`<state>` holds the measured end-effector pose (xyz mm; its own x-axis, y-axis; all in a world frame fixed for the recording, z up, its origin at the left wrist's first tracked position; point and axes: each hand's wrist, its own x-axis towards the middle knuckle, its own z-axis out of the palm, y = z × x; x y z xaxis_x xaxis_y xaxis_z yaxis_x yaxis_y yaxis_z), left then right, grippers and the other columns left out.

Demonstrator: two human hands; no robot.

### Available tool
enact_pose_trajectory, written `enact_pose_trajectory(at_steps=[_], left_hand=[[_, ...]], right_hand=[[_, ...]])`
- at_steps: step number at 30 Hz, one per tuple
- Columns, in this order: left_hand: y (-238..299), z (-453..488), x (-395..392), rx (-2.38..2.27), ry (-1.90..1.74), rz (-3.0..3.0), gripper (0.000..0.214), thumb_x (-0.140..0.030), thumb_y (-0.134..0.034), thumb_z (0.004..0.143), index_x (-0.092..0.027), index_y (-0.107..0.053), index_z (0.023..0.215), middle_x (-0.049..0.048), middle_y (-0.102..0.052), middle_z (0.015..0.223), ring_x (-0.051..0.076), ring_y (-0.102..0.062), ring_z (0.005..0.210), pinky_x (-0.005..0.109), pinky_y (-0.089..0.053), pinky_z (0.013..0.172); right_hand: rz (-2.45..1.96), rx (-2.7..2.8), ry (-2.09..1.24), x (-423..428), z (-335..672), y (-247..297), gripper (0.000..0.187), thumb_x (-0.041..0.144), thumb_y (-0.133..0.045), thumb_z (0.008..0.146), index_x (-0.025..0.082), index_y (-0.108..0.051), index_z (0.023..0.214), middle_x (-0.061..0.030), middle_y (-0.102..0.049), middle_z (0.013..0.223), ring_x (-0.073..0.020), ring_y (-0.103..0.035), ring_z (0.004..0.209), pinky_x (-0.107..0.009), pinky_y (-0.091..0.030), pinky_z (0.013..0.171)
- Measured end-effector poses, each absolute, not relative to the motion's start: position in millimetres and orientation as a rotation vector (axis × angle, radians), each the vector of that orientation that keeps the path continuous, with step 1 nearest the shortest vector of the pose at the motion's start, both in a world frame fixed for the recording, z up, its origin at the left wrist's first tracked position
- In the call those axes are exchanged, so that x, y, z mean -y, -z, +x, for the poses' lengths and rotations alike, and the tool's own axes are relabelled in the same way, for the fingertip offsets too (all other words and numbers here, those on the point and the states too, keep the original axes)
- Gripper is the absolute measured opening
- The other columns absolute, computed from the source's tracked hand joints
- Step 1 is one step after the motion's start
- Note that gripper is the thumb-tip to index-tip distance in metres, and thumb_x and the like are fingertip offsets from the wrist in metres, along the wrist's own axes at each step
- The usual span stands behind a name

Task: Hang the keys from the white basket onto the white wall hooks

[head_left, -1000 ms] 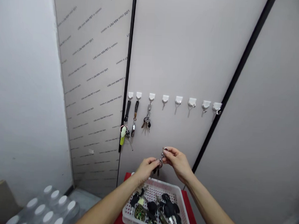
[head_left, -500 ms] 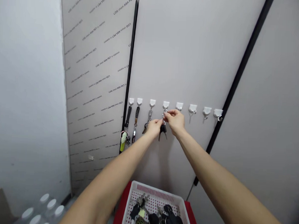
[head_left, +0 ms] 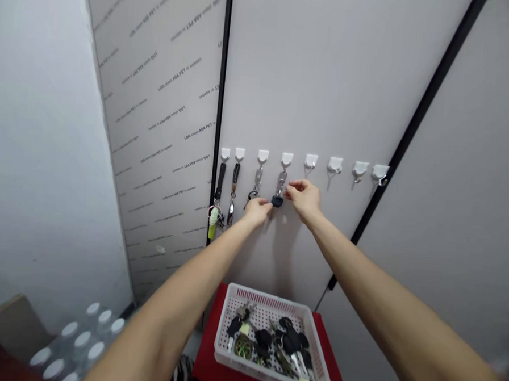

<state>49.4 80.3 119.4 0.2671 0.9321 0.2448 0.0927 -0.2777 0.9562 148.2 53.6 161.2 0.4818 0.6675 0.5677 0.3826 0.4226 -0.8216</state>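
Note:
A row of white wall hooks (head_left: pixel 311 160) runs across a grey panel. A key bunch with a metal clip and a black key head (head_left: pixel 279 193) hangs from the fourth hook from the left (head_left: pixel 287 158). My left hand (head_left: pixel 257 210) pinches the black key at the bottom of that bunch. My right hand (head_left: pixel 304 197) hovers just right of the clip, fingers bunched and barely apart from it. Three more key bunches (head_left: pixel 233 192) hang from the hooks to the left, one with a green tag (head_left: pixel 212 222).
Below stands a white perforated basket (head_left: pixel 231 308) holding several keys, on a red surface (head_left: pixel 211 370). Several hooks to the right hang bare. Bottles with white caps (head_left: pixel 79 346) stand at the lower left. A black vertical strip (head_left: pixel 220 98) divides the wall panels.
Both hands rose from above the basket to the hook row carrying the key bunch. It now hangs on the fourth hook, and my right hand has drawn slightly away from the clip.

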Motion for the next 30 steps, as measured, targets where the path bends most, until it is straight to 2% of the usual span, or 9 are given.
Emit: enact_pose_trajectory(at_steps=[3,9,14,18,22,27,30], left_hand=[[-96,37,-66,-0.952,-1.061,1.680,0.030,-0.019,-0.045,0.065,-0.008,-0.047,0.093,0.0076,-0.055,0.080,0.009,-0.050,0.063,0.020,-0.037,0.058],[-9,2,-36,-0.956,-0.702,1.964,0.027,-0.016,-0.041,0.065,-0.007,-0.050,0.089,0.0060,-0.057,0.073,0.009,-0.049,0.062,0.021,-0.038,0.059],[39,-18,-16,-1.118,-0.369,2.412,0.024,-0.014,-0.040,0.063,-0.014,-0.053,0.083,0.0049,-0.057,0.080,0.014,-0.050,0.073,0.024,-0.037,0.065],[48,-19,-3,-1.071,-0.200,2.744,0.022,-0.015,-0.041,0.062,-0.016,-0.053,0.081,0.0059,-0.057,0.083,0.018,-0.048,0.081,0.029,-0.033,0.071],[52,-14,4,-1.084,-0.079,2.880,0.017,-0.018,-0.041,0.063,-0.014,-0.055,0.070,0.0092,-0.059,0.074,0.020,-0.051,0.075,0.035,-0.030,0.074],[58,-7,9,-1.108,-0.151,2.815,0.019,-0.014,-0.039,0.062,-0.015,-0.055,0.071,0.0084,-0.059,0.074,0.020,-0.051,0.075,0.037,-0.027,0.075],[60,-5,7,-1.116,-0.269,2.661,0.023,-0.010,-0.037,0.061,-0.016,-0.054,0.075,0.0051,-0.059,0.070,0.017,-0.051,0.071,0.033,-0.030,0.073]], right_hand=[[-1.250,1.255,-0.205,-38,153,-128,0.008,0.019,-0.049,0.054,0.015,-0.047,0.062,0.0045,-0.048,0.050,-0.0068,-0.048,0.045,-0.022,-0.040,0.049],[-1.530,1.627,-0.554,16,144,-11,0.009,0.018,-0.043,0.058,0.014,-0.049,0.064,0.0019,-0.051,0.051,-0.0078,-0.046,0.047,-0.021,-0.037,0.050],[-1.659,1.852,-0.585,42,127,60,0.016,0.014,-0.039,0.059,0.014,-0.053,0.066,-0.0010,-0.056,0.058,-0.0097,-0.047,0.053,-0.020,-0.036,0.053],[-1.698,2.005,-0.520,45,122,70,0.018,0.013,-0.040,0.058,0.015,-0.056,0.068,-0.0025,-0.058,0.064,-0.0113,-0.049,0.059,-0.021,-0.035,0.057],[-1.722,2.064,-0.471,46,123,68,0.019,0.014,-0.041,0.060,0.016,-0.057,0.070,-0.0037,-0.059,0.069,-0.0123,-0.049,0.063,-0.021,-0.034,0.059],[-1.738,2.076,-0.474,50,123,73,0.019,0.014,-0.041,0.061,0.016,-0.057,0.071,-0.0042,-0.059,0.071,-0.0129,-0.050,0.066,-0.021,-0.034,0.062],[-1.716,2.048,-0.507,50,123,73,0.020,0.014,-0.041,0.061,0.016,-0.057,0.072,-0.0044,-0.059,0.071,-0.0132,-0.050,0.065,-0.022,-0.035,0.062]])
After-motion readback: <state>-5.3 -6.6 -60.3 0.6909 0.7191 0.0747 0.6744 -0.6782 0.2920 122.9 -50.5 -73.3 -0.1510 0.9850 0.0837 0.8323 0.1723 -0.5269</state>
